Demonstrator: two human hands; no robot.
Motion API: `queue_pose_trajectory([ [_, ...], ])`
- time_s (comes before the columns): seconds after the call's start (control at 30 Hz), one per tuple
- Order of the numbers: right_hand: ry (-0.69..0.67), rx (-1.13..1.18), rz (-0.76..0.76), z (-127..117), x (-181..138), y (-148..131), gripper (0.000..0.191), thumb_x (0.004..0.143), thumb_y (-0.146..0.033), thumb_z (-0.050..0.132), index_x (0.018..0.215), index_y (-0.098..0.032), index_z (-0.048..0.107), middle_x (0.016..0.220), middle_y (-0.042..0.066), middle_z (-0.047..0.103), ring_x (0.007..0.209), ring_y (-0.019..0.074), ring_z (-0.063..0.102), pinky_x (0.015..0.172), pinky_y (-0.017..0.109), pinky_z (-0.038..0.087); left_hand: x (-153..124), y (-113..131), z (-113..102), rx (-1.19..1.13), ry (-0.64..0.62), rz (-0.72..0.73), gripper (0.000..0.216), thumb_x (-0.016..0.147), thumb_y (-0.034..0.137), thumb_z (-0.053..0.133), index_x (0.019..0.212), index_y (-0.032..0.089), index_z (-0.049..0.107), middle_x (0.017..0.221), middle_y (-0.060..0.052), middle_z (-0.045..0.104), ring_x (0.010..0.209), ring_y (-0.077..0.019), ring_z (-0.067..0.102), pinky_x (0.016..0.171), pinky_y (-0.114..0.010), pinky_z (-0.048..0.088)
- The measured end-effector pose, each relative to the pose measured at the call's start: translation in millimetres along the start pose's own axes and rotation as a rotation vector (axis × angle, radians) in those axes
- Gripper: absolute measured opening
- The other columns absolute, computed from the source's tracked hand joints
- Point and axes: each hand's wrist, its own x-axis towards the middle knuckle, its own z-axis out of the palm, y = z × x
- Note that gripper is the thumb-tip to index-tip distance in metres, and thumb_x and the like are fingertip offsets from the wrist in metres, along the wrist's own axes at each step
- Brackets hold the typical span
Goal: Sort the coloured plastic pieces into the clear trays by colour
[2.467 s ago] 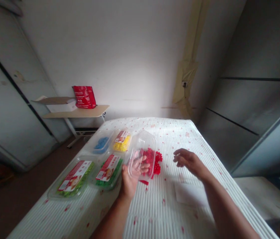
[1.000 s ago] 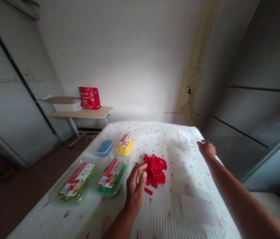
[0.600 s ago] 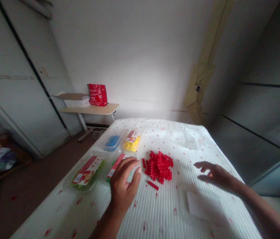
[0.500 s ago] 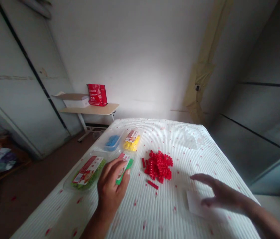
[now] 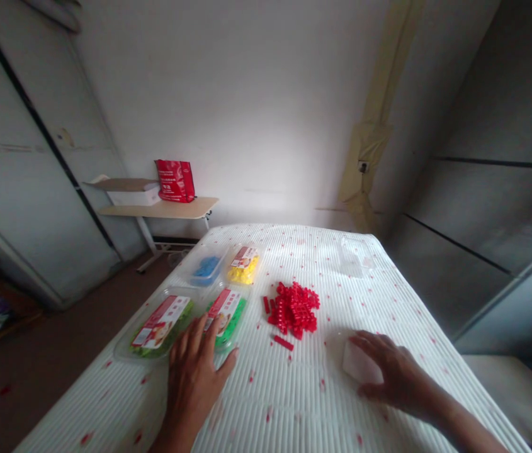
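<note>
My left hand [image 5: 194, 371] is open, fingers spread over the near end of a clear container [image 5: 228, 318] of green pieces with a red and white label. Whether the fingertips touch it I cannot tell. To its left lies a similar container [image 5: 159, 324] of light green pieces. My right hand [image 5: 388, 368] curls round a clear lid with a white panel [image 5: 360, 363], fingers over the far edge and thumb at the near edge. Part of the lid is hidden under the hand. Between my hands is a heap of red toy bricks [image 5: 295, 308], with a single red brick [image 5: 283, 343] in front.
Behind the green containers are a clear box [image 5: 205, 267] with blue pieces and a container [image 5: 243, 264] with yellow pieces. At the table's far right stands a clear tub [image 5: 355, 257]. A side table [image 5: 162, 209] by the wall bears a red bag [image 5: 175, 181] and a white box [image 5: 133, 192].
My left hand has drawn back toward me from the green container, uncovering more of it. My right hand has come down onto the lid, which has shifted and turned. The view has swung slightly right.
</note>
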Motion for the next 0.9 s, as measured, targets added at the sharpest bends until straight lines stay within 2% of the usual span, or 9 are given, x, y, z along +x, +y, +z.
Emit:
queue_pose_trajectory([
  [0.13,0.187,-0.073,0.083,12.0,3.6,12.5,0.057,0.072,-0.046,0.060,0.126,-0.030,0.053,0.131,0.011,0.053,0.115,0.0350,0.050,0.077,0.050,0.049,-4.1,-4.4,2.6,-0.012,-0.013,0.041,0.048,0.077,0.030,0.057,0.124,0.022,0.050,0.123,-0.012,0.056,0.114,-0.0300,0.048,0.097,-0.048,0.034],
  [0.33,0.294,-0.148,0.216,19.0,15.0,29.5,0.056,0.075,-0.056,0.052,0.119,-0.023,0.058,0.125,0.017,0.055,0.110,0.0383,0.053,0.073,0.054,0.050,-7.4,-6.3,-2.0,-0.065,0.006,0.075,0.039,0.078,0.025,0.056,0.117,0.021,0.056,0.119,-0.010,0.060,0.109,-0.0273,0.052,0.096,-0.047,0.036],
  [0.43,0.360,-0.169,0.184,15.9,18.2,29.9,0.055,0.076,-0.057,0.051,0.117,-0.021,0.059,0.128,0.018,0.052,0.112,0.0399,0.051,0.075,0.057,0.048,-12.4,-6.7,-7.9,-0.107,0.001,0.101,0.037,0.078,0.024,0.057,0.115,0.024,0.058,0.117,-0.008,0.061,0.108,-0.0263,0.053,0.094,-0.046,0.038],
  [0.5,0.421,-0.145,0.093,8.9,20.5,23.8,0.051,0.079,-0.053,0.050,0.118,-0.021,0.058,0.130,0.017,0.051,0.114,0.0376,0.050,0.081,0.056,0.047,-17.9,-7.4,-13.2,-0.151,-0.001,0.125,0.038,0.076,0.021,0.057,0.114,0.025,0.059,0.118,-0.007,0.061,0.109,-0.0259,0.052,0.095,-0.045,0.039],
  [0.6,0.483,-0.047,-0.109,-8.0,26.7,1.4,0.040,0.086,-0.042,0.046,0.118,-0.020,0.057,0.126,0.015,0.054,0.112,0.0303,0.053,0.087,0.050,0.047,-26.7,-8.5,-21.2,-0.238,-0.014,0.140,0.044,0.072,0.015,0.056,0.115,0.024,0.058,0.123,-0.007,0.057,0.115,-0.0266,0.049,0.098,-0.046,0.039],
  [0.73,0.506,0.046,-0.316,-26.8,42.5,-53.8,0.029,0.089,-0.027,0.045,0.115,-0.022,0.058,0.119,0.012,0.060,0.105,0.0243,0.058,0.087,0.045,0.050,-31.8,-7.9,-27.4,-0.359,-0.053,0.103,0.044,0.069,0.012,0.054,0.112,0.024,0.059,0.138,-0.008,0.042,0.126,-0.0297,0.038,0.102,-0.049,0.037],
  [0.8,0.513,0.067,-0.440,-27.2,53.8,-86.3,0.029,0.089,-0.021,0.045,0.114,-0.023,0.059,0.114,0.011,0.063,0.101,0.0228,0.060,0.083,0.043,0.052,-31.4,-5.7,-27.8,-0.401,-0.069,0.050,0.045,0.068,0.011,0.053,0.110,0.024,0.060,0.145,-0.007,0.031,0.131,-0.0317,0.032,0.105,-0.051,0.034],
  [0.9,0.488,0.020,-0.598,-15.2,74.1,-129.5,0.029,0.088,-0.015,0.046,0.112,-0.021,0.060,0.115,0.011,0.063,0.102,0.0229,0.059,0.083,0.041,0.052,-30.3,-1.4,-25.3,-0.441,-0.073,-0.062,0.054,0.066,0.013,0.055,0.119,0.023,0.054,0.149,-0.008,0.020,0.135,-0.0344,0.025,0.105,-0.052,0.033],
])
